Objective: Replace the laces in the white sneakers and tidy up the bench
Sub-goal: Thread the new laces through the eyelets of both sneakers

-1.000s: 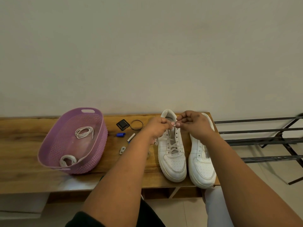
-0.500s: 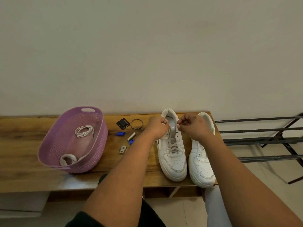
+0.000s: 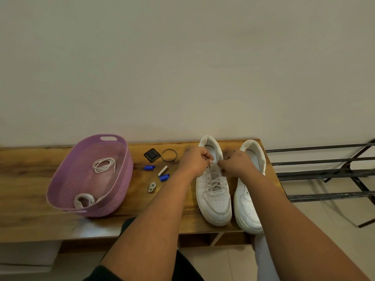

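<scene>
L hand point(image 3: 195, 160) + R hand point(image 3: 236, 161) each pinch end of pale lace point(image 3: 215, 182) atop left-side white leather sneaker point(image 3: 214, 191), prob. to work top eyelets; wooden bench point(image 3: 30, 179) steadies shoe.

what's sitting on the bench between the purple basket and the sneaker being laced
In the head view, small clutter lies between the basket and the laced sneaker: black square piece, ring, two blue caps, metal cylinder, metal clip.

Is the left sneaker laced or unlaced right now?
Laced, at least partly: crossed laces run over the left sneaker's tongue, and both hands pinch the lace near the top eyelets.
</scene>
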